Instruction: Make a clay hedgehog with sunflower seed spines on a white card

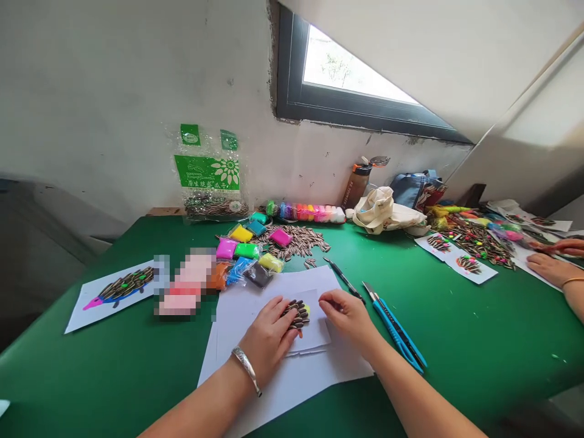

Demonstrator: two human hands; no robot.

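Note:
My left hand (269, 334), with a silver bracelet at the wrist, lies with its fingers spread over a cluster of sunflower seeds (298, 313). The seeds sit on a small white card (319, 333), with a bit of yellow-green clay (307, 309) at their right edge and orange clay below. Just right of the cluster, my right hand (342, 311) has thumb and index finger pinched together; anything between them is too small to make out. Larger white sheets (292, 401) lie under the card.
Clay packets (246, 250) and loose seeds (303, 240) are beyond the paper. A black pen (344, 278) and blue cutter (396, 328) lie right. A seed hedgehog card (114, 292) is left. Another person's hand (550, 267) works at far right.

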